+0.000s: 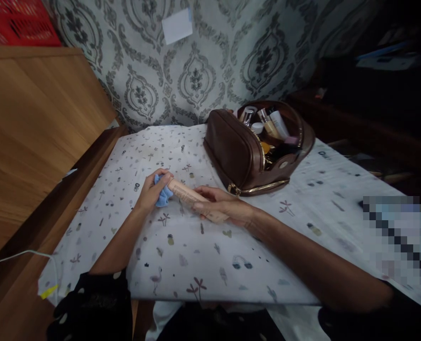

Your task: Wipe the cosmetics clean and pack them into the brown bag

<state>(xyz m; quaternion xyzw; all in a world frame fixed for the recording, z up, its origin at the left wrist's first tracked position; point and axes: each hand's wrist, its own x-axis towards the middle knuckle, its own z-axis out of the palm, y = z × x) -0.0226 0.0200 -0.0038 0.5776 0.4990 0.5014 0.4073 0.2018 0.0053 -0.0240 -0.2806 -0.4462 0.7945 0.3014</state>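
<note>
My right hand (228,208) grips a long beige cosmetic tube (186,193) that lies slanted just above the printed white tablecloth (196,255). My left hand (153,189) pinches a small blue cloth (163,195) against the tube's far end. Both hands are closed. An open brown toiletry bag (237,156) stands just behind them, filled with several small bottles and tubes (269,124).
A wooden cabinet (32,128) stands to the left, with a red crate (16,21) on top. A patterned wall (196,71) bearing a white note (177,24) rises behind the table. A white cable (18,255) runs at lower left. The right side is dark.
</note>
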